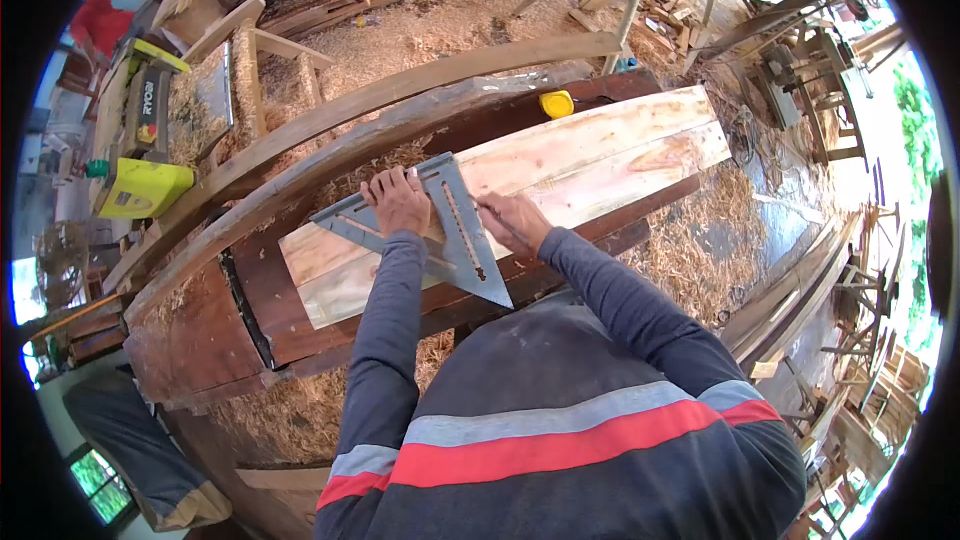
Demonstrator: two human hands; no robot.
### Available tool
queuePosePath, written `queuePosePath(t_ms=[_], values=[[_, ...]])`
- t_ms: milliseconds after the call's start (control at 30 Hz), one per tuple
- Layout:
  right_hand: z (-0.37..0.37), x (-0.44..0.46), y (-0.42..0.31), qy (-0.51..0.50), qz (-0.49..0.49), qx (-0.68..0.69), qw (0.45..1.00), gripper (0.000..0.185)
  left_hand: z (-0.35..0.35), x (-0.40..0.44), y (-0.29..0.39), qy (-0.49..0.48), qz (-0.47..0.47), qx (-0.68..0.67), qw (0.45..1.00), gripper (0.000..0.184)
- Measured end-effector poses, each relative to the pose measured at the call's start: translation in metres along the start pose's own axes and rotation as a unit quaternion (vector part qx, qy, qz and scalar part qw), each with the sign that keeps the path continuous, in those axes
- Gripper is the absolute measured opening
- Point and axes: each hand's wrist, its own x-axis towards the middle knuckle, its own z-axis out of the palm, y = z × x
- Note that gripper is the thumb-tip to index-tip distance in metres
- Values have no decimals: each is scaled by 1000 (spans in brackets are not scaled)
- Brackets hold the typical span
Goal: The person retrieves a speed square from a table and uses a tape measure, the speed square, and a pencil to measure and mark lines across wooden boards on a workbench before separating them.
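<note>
A pale wooden board (590, 165) lies at a slant across a dark red-brown workbench (200, 340). On the board rests a grey metal triangular square (465, 230), its long tip pointing down toward my body. My left hand (398, 202) presses on the square's upper left part, fingers bent over its edge. Beside the square's right edge, my right hand (515, 223) is closed around a thin dark tool, too small to make out, with its fingers near the board's surface. A yellow tape measure (556, 104) sits on the bench behind the board.
A long curved plank (400, 80) runs behind the bench. At the left stands a yellow-green Ryobi machine (148, 185). Wood shavings (700, 240) cover the floor and surfaces around. Stacked timber strips (800, 285) lie at the right, and a metal-legged stand (625, 20) is at the back.
</note>
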Motion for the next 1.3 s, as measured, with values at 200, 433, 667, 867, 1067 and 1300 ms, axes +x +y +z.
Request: queuePosePath(t_ms=[200, 433, 667, 867, 1067, 1300], values=[[6, -74, -14, 11, 14, 22, 1000, 19, -2, 0, 3, -16, 6, 22, 1000, 26], [-20, -116, -22, -110, 14, 62, 992, 19, 8, -4, 0, -7, 21, 22, 1000, 29], [-33, -46, -8, 53, 60, 43, 996, 23, 6, -13, 1, 4, 34, 70, 997, 36], [-1, 62, 24, 145, 43, 31, 988, 25, -1, -12, 3, -21, 18, 53, 998, 42], [35, 97, 53, 75, -1, 13, 997, 29, -3, -11, 2, -29, 5, 23, 999, 39], [-2, 35, 9, 10, -35, 26, 999, 23, -8, -8, 5, -41, -16, 35, 998, 36]])
